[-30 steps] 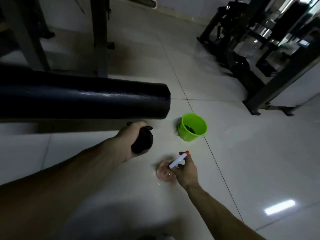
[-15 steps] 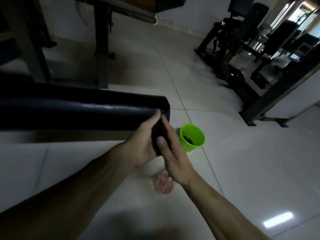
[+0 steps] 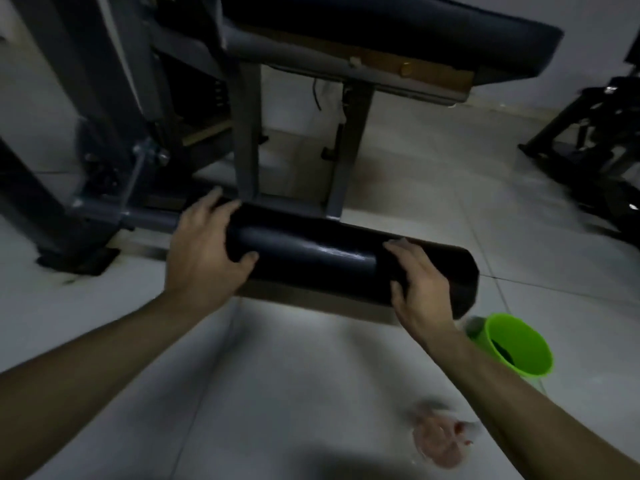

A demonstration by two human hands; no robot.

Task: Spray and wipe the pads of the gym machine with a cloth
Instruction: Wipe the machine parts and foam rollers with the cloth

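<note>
Pad [image 3: 311,258] grasped by both hands: left hand [image 3: 204,251] fingers wrapped round one end, right hand [image 3: 420,289] clasping other end; cup [image 3: 512,344] on floor [image 3: 277,375].

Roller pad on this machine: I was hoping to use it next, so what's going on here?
A person has both hands on the black roller pad: the left hand grips it near the frame, the right hand near the free end, fingers curled over the top. No cloth can be told apart from the dark pad. A pinkish spray bottle lies on the floor, and a green cup stands near the free end.
</note>
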